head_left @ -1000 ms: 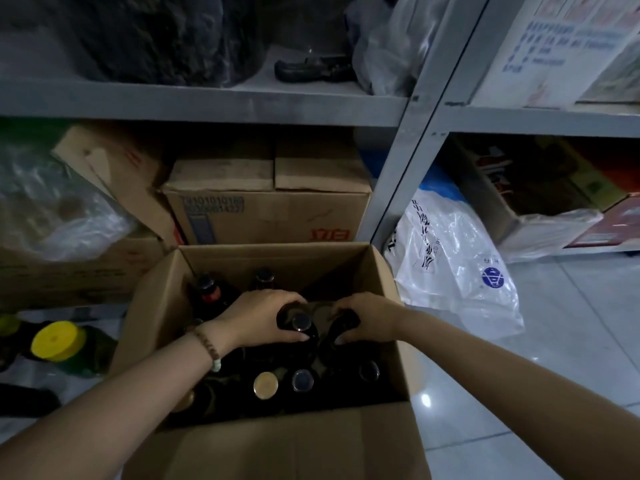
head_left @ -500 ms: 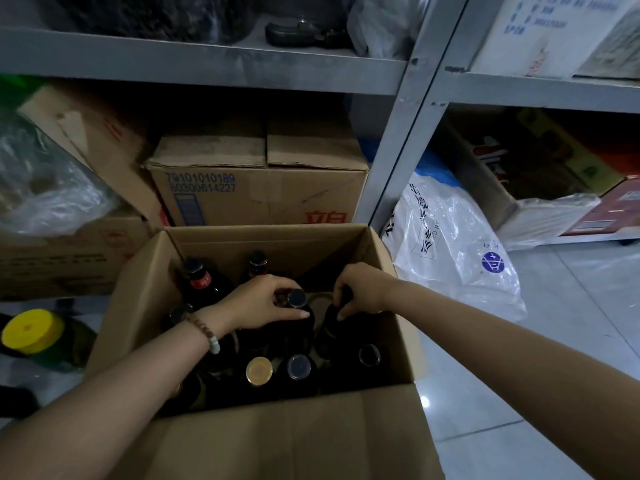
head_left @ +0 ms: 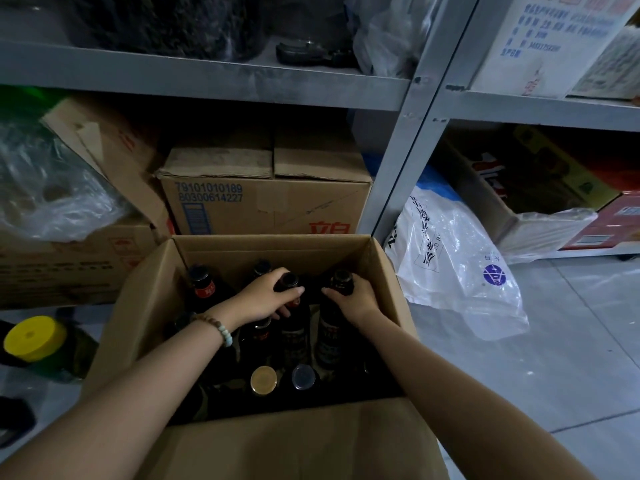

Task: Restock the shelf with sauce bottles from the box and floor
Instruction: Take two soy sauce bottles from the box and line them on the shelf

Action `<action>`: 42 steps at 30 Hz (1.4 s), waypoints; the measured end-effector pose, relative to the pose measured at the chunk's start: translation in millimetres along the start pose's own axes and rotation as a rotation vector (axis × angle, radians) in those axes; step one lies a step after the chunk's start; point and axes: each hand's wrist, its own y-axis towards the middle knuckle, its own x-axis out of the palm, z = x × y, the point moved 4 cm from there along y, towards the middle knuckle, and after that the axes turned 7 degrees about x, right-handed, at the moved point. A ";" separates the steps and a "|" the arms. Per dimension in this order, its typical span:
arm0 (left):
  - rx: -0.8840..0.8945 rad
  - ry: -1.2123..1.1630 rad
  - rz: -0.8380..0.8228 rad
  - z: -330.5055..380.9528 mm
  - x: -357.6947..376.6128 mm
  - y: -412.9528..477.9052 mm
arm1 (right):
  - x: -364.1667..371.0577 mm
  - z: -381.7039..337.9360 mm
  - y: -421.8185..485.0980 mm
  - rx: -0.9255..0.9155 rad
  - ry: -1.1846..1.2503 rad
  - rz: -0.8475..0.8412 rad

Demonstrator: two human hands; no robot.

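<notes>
An open cardboard box (head_left: pixel 145 306) on the floor holds several dark sauce bottles. My left hand (head_left: pixel 266 296), a bead bracelet on its wrist, grips the neck of one dark bottle (head_left: pixel 294 336). My right hand (head_left: pixel 353 299) grips the neck of another dark bottle (head_left: pixel 330 337) beside it. Both bottles stand upright, raised so their necks reach above the others. Lower down, a gold cap (head_left: pixel 264 380) and a dark cap (head_left: pixel 304 376) show near the front, and a red-labelled bottle (head_left: pixel 202 284) stands at the back left. A grey metal shelf (head_left: pixel 207 77) runs above.
A closed carton (head_left: pixel 266 202) sits under the shelf behind the box. Plastic-covered boxes (head_left: pixel 52 202) fill the left. A yellow-capped bottle (head_left: pixel 34 337) lies on the floor at left. A white plastic bag (head_left: pixel 450 258) leans by the shelf post (head_left: pixel 405 150). Grey tiled floor (head_left: pixel 571 341) lies to the right.
Both hands have closed round two bottle necks and lifted the bottles up inside the box. The view has tilted up slightly.
</notes>
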 end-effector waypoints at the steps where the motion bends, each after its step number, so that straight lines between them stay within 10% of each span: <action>1: -0.011 0.004 -0.002 0.1 -0.5 0.9 | 1.0 3.7 -1.1 0.016 0.022 0.009; 23: 0.208 0.247 0.192 61.7 -15.6 -17.2 | -51.3 -51.0 -41.5 -0.208 -0.179 0.164; 42: 0.550 0.286 0.321 553.8 -216.3 -255.8 | -309.2 -507.2 -312.1 -0.471 0.055 0.088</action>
